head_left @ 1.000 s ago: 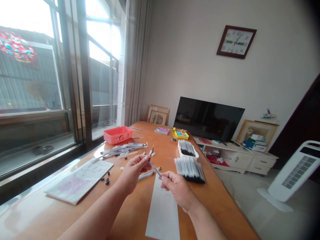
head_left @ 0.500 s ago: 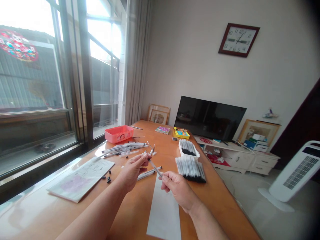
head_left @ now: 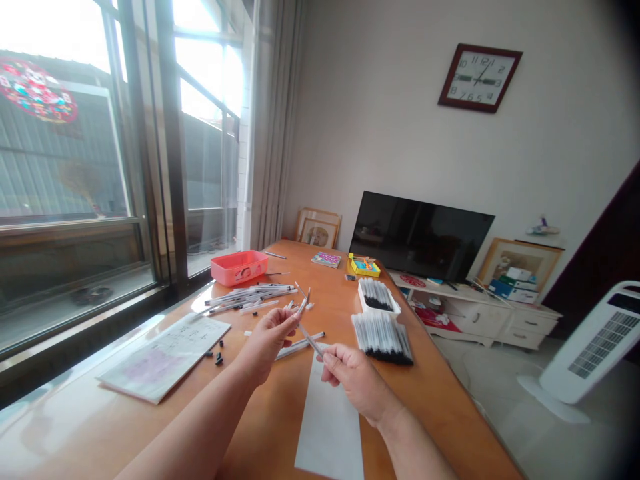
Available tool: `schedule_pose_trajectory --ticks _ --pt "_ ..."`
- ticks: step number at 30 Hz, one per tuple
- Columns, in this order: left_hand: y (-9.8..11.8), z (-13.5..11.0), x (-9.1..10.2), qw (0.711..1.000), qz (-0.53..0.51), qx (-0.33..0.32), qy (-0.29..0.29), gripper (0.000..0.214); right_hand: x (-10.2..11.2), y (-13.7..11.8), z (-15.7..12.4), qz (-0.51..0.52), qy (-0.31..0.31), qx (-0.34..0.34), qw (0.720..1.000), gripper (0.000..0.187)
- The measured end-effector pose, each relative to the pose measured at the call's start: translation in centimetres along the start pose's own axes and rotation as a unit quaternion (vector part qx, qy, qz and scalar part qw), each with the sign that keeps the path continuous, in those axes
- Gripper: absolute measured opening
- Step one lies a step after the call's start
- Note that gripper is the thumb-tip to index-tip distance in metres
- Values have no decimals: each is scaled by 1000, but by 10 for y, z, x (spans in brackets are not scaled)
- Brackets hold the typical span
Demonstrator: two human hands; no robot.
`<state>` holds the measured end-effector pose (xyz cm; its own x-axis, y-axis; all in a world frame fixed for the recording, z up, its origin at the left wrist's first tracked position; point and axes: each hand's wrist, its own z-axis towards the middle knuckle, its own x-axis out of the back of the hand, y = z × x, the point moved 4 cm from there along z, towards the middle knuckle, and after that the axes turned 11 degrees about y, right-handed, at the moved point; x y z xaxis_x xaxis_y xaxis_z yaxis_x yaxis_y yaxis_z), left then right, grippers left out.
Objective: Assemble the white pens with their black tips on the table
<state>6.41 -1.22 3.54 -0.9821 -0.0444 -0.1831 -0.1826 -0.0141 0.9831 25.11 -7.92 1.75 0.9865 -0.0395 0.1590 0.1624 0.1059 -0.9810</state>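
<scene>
A thin pen (head_left: 311, 341) slants between my two hands above the table. My right hand (head_left: 345, 365) is closed on its near end, thumb against the forefinger. My left hand (head_left: 273, 333) pinches at the far end, and the fingers hide the pen's tip there. Below and beside the pen lie loose pens (head_left: 295, 348) and a long sheet of white paper (head_left: 330, 420). Behind my left hand spreads a heap of clear pen barrels (head_left: 253, 295). Small black caps (head_left: 219, 359) are scattered left of it.
At right stand a bundle of black-ended pens (head_left: 381, 339) and a white box (head_left: 377, 298) of similar pens. A notebook (head_left: 165, 360) lies at left, a red bin (head_left: 239, 268) farther back. A yellow box (head_left: 365, 267) and a booklet (head_left: 327, 259) sit at the far end.
My left fingers have shifted slightly at the pen's far end, and the black part seen there is now covered. The right hand keeps its grip; the view has moved slightly.
</scene>
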Motion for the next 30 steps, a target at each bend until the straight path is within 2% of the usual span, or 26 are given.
schedule_pose_trajectory --ticks 3,7,13,17,21,26,30 --pt "-2 2 1 1000 20 -4 -17 34 0 -1 0 -1 -1 -2 1000 36" --pt "-1 3 -1 998 -23 9 -56 29 1 -1 -1 6 -1 -15 1000 36" --pt "-6 1 0 999 -18 37 -21 37 -1 -1 -1 11 -2 -18 1000 38" --pt "-6 1 -2 999 -13 22 -25 36 0 -2 -2 21 11 -12 1000 34" --pt "-5 0 -4 997 -44 43 -46 31 1 -5 -2 34 22 -11 999 33" --pt "-5 -3 -9 981 -140 75 -110 28 -1 -6 -6 89 -36 -68 993 44" --pt "-10 -2 -11 981 -149 77 -98 23 -3 -5 -8 92 -52 -75 992 48"
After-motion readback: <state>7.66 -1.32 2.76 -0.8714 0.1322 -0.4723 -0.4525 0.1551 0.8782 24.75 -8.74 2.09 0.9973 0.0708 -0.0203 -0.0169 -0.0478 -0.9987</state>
